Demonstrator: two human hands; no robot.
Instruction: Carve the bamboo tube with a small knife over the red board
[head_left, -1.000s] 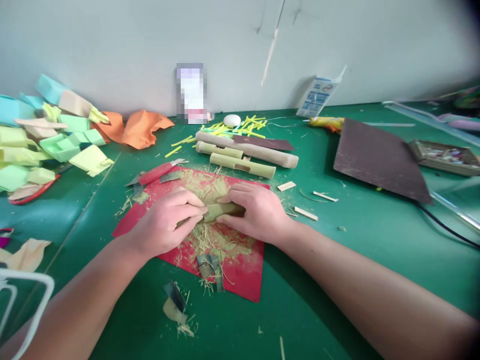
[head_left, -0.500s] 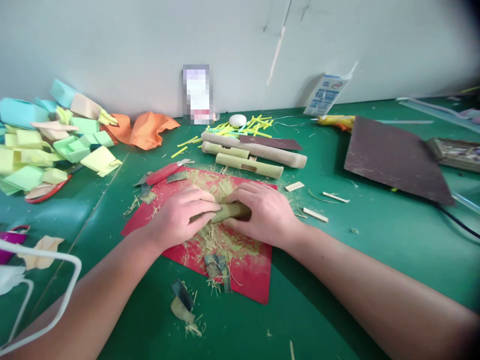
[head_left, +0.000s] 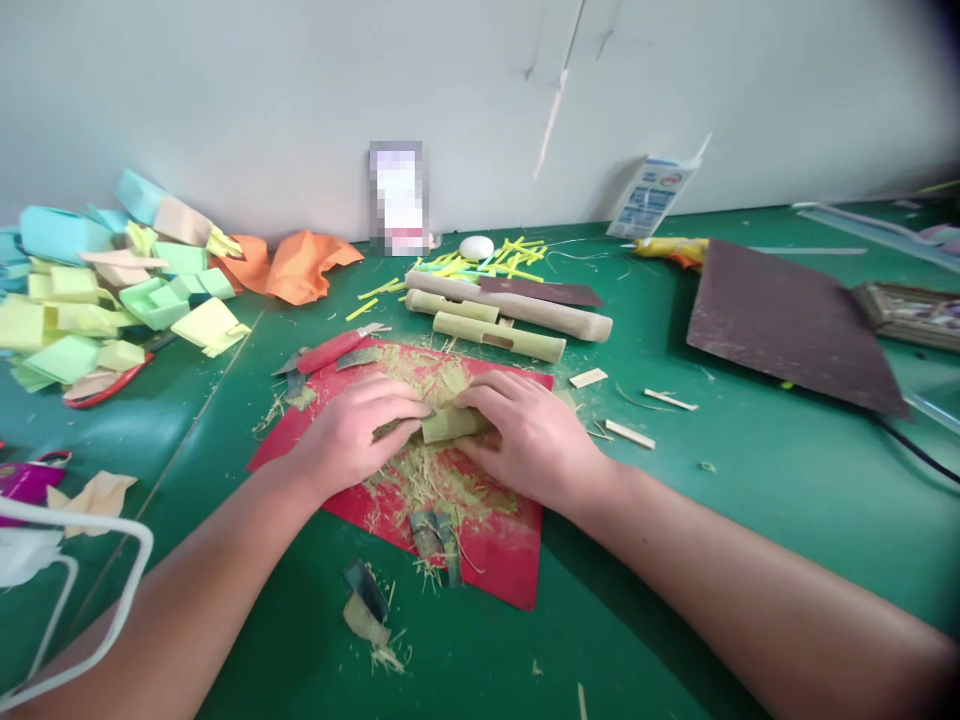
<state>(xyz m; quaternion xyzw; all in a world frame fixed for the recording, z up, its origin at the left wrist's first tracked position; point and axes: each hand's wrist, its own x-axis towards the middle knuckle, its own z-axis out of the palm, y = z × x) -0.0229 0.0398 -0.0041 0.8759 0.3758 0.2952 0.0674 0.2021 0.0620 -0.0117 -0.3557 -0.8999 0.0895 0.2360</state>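
A short, pale green bamboo tube [head_left: 448, 425] lies over the middle of a dusty red sheet [head_left: 504, 560]. Around its right part my right hand [head_left: 529, 435] is closed, fingers behind and thumb in front. At the tube's left end, my left hand [head_left: 367, 432] is closed in a pinch; a dark edge, seemingly a piece of sandpaper [head_left: 427, 412], shows at its fingertips, mostly hidden by the fingers. Pale shavings and powder [head_left: 420, 480] cover the sheet beneath both hands. Worn sandpaper strips [head_left: 448, 548] rest near its front edge, and a red-handled knife [head_left: 330, 350] at its back left.
Behind the sheet lie cut bamboo tubes [head_left: 499, 337] and a longer bamboo stick [head_left: 525, 305]. Folded paper pieces [head_left: 97, 290] pile up at left, beside orange paper [head_left: 307, 268]. A brown sandpaper sheet [head_left: 787, 330] is at right. A phone [head_left: 397, 198] leans on the wall.
The tube's left end now shows bare between my hands, its body turned slightly. My left hand has shifted a little left along it; the view has moved slightly.
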